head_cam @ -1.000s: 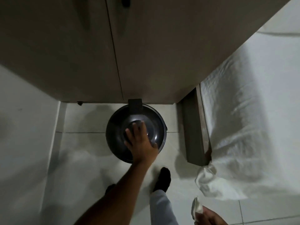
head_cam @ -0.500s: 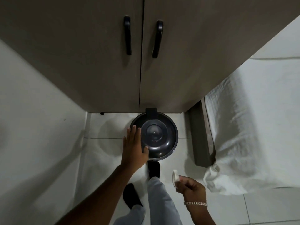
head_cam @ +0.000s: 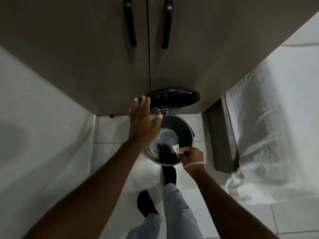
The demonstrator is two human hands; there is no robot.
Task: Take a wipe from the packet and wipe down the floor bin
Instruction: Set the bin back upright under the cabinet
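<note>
A dark round pedal bin (head_cam: 185, 130) stands on the tiled floor against the cupboard. Its lid (head_cam: 174, 97) is raised and leans back towards the cupboard doors, so the shiny inner bucket shows. My left hand (head_cam: 143, 123) is spread flat, fingers apart, over the bin's left rim, fingertips near the lid's left edge, holding nothing. At the bin's front right rim my right hand (head_cam: 190, 153), with a bracelet on the wrist, pinches a small crumpled white wipe (head_cam: 176, 149). My right foot in a dark sock rests at the bin's base. The wipe packet is out of view.
Two cupboard doors with black handles (head_cam: 130, 23) rise behind the bin. A bed with white sheets (head_cam: 276, 126) and its dark wooden frame (head_cam: 222, 140) fills the right side. A white wall (head_cam: 43, 126) closes the left. My legs and left foot (head_cam: 146, 204) stand on the tiles below.
The bin's lid has gone from closed to raised. My left hand lifted off the bin's side and opened flat. My right hand brought the wipe up to the bin's front rim.
</note>
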